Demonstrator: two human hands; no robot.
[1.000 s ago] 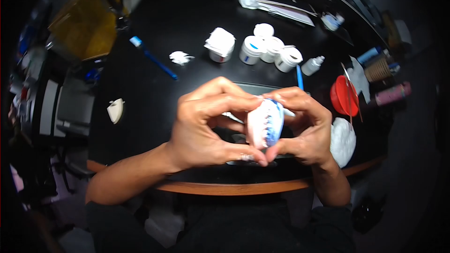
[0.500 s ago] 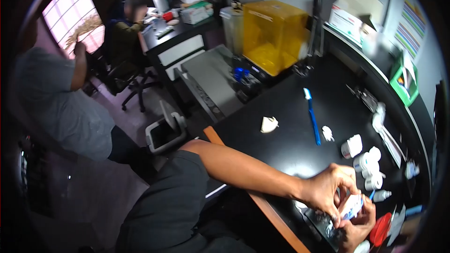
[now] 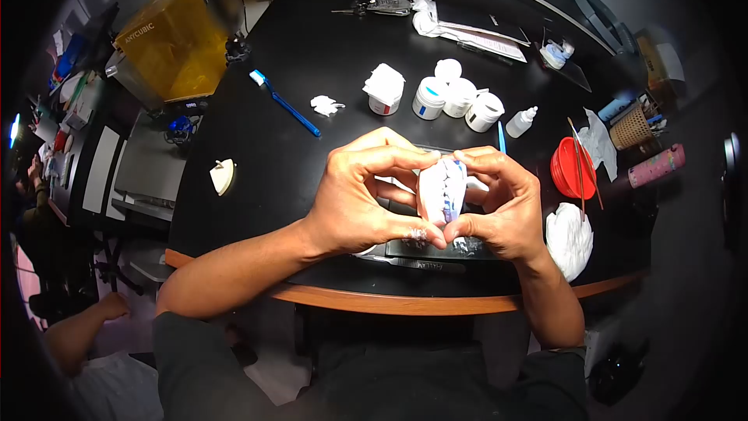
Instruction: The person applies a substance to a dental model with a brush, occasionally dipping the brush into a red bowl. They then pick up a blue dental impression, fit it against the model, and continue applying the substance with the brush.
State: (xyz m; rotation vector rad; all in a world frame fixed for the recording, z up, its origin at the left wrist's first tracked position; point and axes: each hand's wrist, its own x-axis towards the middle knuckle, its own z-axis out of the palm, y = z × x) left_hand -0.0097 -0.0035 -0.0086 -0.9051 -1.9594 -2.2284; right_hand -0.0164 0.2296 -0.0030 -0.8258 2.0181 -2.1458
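Observation:
Between my two hands is a white and pinkish dental cast (image 3: pixel 441 191) with tooth shapes and blue patches along one side. My left hand (image 3: pixel 362 191) grips its left side, thumb at the bottom and fingers at the top; white residue marks the thumb. My right hand (image 3: pixel 502 199) pinches the other side with thumb and fingers. Beneath them lies a dark slab (image 3: pixel 401 249) on the bench, mostly covered by my hands. A metal tool with a grey handle (image 3: pixel 417 263) rests along the slab's near edge.
Several white jars (image 3: pixel 430 98) and a small dropper bottle (image 3: pixel 521 122) stand beyond my hands. To the left lie a blue toothbrush (image 3: pixel 290 109) and a cream-coloured piece (image 3: pixel 222 177). A red bowl (image 3: pixel 571 168) with thin sticks and a white tissue (image 3: pixel 569 242) are at the right.
My view has swung from the room at the left to the bench straight ahead. Both hands still hold the dental cast, which now appears more upright and in the middle of view.

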